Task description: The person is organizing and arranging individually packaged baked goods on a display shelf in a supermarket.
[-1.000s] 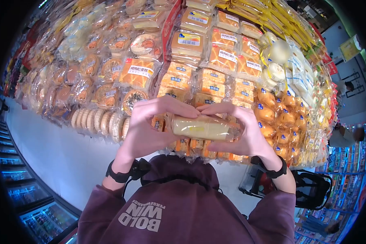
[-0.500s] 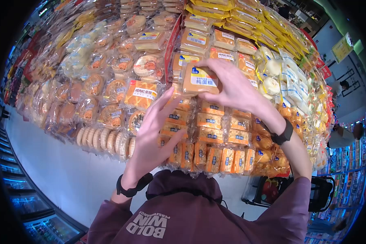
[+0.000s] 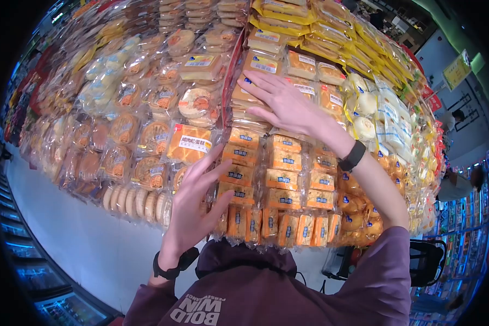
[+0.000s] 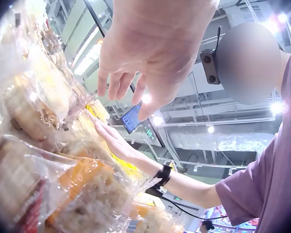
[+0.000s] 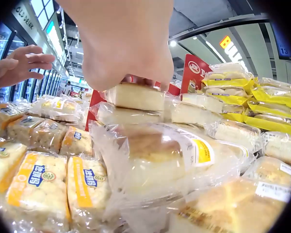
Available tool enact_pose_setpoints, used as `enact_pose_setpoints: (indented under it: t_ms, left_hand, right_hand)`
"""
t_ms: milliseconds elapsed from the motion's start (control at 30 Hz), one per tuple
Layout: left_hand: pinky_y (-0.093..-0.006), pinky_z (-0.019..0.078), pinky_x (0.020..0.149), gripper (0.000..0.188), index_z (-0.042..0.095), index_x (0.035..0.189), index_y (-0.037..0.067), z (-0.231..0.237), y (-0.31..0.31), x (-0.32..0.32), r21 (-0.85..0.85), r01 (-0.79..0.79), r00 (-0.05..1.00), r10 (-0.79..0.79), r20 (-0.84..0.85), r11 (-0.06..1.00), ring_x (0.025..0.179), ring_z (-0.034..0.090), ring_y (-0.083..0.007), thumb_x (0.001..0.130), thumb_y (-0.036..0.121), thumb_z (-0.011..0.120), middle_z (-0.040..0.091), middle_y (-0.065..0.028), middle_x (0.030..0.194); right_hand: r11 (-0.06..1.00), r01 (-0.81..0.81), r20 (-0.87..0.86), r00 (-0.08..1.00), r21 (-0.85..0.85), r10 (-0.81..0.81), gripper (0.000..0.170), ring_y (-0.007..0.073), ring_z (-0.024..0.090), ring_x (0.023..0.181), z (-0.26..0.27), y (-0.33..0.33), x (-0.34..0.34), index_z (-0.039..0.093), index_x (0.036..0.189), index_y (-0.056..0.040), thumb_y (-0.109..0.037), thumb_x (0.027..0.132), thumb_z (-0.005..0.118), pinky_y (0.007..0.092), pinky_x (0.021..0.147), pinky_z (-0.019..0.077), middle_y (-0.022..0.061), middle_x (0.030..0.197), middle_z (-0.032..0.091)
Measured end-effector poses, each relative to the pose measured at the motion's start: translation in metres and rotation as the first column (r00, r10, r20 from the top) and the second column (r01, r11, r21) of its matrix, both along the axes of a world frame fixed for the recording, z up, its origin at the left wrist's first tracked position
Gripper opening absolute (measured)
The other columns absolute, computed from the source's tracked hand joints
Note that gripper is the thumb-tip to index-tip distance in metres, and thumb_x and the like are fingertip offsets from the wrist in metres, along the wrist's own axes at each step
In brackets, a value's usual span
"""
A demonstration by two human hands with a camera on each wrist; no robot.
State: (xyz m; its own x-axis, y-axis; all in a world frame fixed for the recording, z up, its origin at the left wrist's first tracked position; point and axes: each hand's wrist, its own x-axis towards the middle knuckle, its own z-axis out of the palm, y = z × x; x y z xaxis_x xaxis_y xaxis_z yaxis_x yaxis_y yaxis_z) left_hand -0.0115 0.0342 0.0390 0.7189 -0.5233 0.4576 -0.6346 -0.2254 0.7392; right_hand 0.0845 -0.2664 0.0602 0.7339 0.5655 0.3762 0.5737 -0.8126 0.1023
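Note:
In the head view my right hand [image 3: 290, 106] lies with extended fingers over a wrapped sponge cake [image 3: 243, 93] in the middle column. The right wrist view shows that hand [image 5: 128, 48] on top of the cake [image 5: 136, 96], its fingertips partly hidden behind it. My left hand [image 3: 192, 204], fingers spread and holding nothing, hovers over the near packs, left of the orange-banded packs [image 3: 239, 175]. Its fingers hang down in the left wrist view, where the hand [image 4: 150, 53] is above the right hand [image 4: 119, 145].
Wrapped round pastries [image 3: 155, 136] fill the left of the display, beyond a red divider [image 3: 233, 65]. Yellow-edged packs [image 3: 331, 32] stand at the back, and round buns [image 3: 356, 201] at the right. A dark cart [image 3: 426, 263] is at the lower right.
The cake, first between both hands and then in the right hand, is now down on the column. The right hand has moved forward and left and flattened; the left hand came away from it.

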Motion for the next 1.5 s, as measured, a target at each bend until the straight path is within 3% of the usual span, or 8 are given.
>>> enact_pose_setpoints:
  t_ms: [200,300,500,767,1133,1233,1367,1500]
  left_hand:
    - [-0.0445,0.0411,0.112,0.048,0.063,0.132,0.003,0.002,-0.003,0.005,0.014,0.016,1.000,-0.016,-0.019,1.000,0.138,0.050,-0.0354,0.086,0.003,0.075,0.052,-0.0177,0.150]
    - [-0.0437,0.0420,0.111,0.048,0.064,0.132,0.004,0.003,-0.002,0.005,0.010,0.018,1.000,-0.018,-0.013,1.000,0.136,0.052,-0.0345,0.086,0.004,0.075,0.053,-0.0165,0.150]
    - [-0.0420,0.0433,0.109,0.047,0.064,0.132,0.004,0.002,0.002,0.000,-0.015,-0.006,0.999,0.005,-0.033,1.000,0.135,0.053,-0.0329,0.086,0.003,0.075,0.055,-0.0150,0.148]
    - [-0.0405,0.0460,0.106,0.047,0.066,0.130,0.003,-0.001,0.009,-0.003,-0.034,-0.068,0.997,0.067,-0.026,0.997,0.130,0.057,-0.0326,0.084,0.001,0.076,0.059,-0.0144,0.143]
    - [-0.0382,0.0455,0.108,0.050,0.054,0.140,-0.001,-0.011,-0.001,0.001,-0.207,-0.030,0.976,-0.016,-0.219,0.978,0.130,0.058,-0.0280,0.092,0.002,0.069,0.058,-0.0170,0.143]
    - [-0.0363,0.0456,0.108,0.051,0.045,0.145,-0.004,0.001,-0.019,0.000,-0.505,-0.146,0.826,-0.177,-0.536,0.850,0.129,0.057,-0.0246,0.098,0.004,0.063,0.057,-0.0174,0.141]
    - [-0.0344,0.0485,0.105,0.049,0.046,0.142,-0.005,0.002,-0.028,0.005,-0.606,-0.185,0.527,-0.442,-0.726,0.774,0.125,0.058,-0.0188,0.098,0.004,0.066,0.060,-0.0143,0.135]
    - [-0.0303,0.0554,0.096,0.048,0.056,0.133,-0.002,0.011,-0.038,-0.006,-0.557,-0.128,0.522,-0.422,-0.741,0.820,0.111,0.066,-0.0144,0.091,0.003,0.076,0.067,-0.0088,0.125]
  right_hand:
    - [0.999,0.004,-0.105,0.994,0.038,0.000,0.063,0.0341,0.036,0.148,-0.001,0.001,0.004,0.042,0.153,-0.0050,-0.049,0.108,0.039,0.0460,0.126,0.0228,0.0200,0.157,0.042]
    - [0.977,0.043,-0.265,0.964,0.208,0.014,0.062,0.0362,0.045,0.141,0.030,-0.010,0.026,0.047,0.148,-0.0021,-0.048,0.106,0.045,0.0452,0.120,0.0317,0.0210,0.148,0.053]
    - [0.955,0.273,0.036,0.960,0.121,-0.279,0.073,0.0363,0.059,0.123,0.047,-0.069,0.122,0.053,0.139,0.0016,-0.050,0.090,0.068,0.0438,0.106,0.0466,0.0202,0.132,0.064]
    - [0.901,0.396,-0.216,0.909,0.179,-0.357,0.083,0.0301,0.062,0.123,0.043,-0.081,0.154,0.050,0.142,-0.0030,-0.045,0.079,0.083,0.0382,0.100,0.0522,0.0202,0.131,0.062]
    - [0.882,0.142,-0.054,0.990,0.450,-0.132,0.080,0.0332,0.064,0.116,0.070,-0.033,0.015,0.053,0.136,-0.0019,-0.034,0.070,0.085,0.0419,0.101,0.0505,0.0203,0.125,0.065]
    - [0.924,0.038,-0.054,0.998,0.381,-0.019,0.078,0.0356,0.063,0.111,0.064,0.006,-0.048,0.053,0.133,-0.0033,-0.026,0.064,0.084,0.0443,0.101,0.0491,0.0190,0.119,0.065]
    - [0.927,-0.035,-0.137,0.986,0.372,0.092,0.084,0.0355,0.059,0.118,0.056,0.041,-0.111,0.053,0.135,-0.0063,-0.020,0.061,0.090,0.0479,0.107,0.0422,0.0147,0.122,0.062]
    - [0.900,-0.028,-0.044,0.998,0.436,0.052,0.091,0.0334,0.055,0.124,0.046,0.056,-0.145,0.051,0.139,-0.0062,-0.025,0.061,0.094,0.0480,0.109,0.0400,0.0126,0.131,0.059]
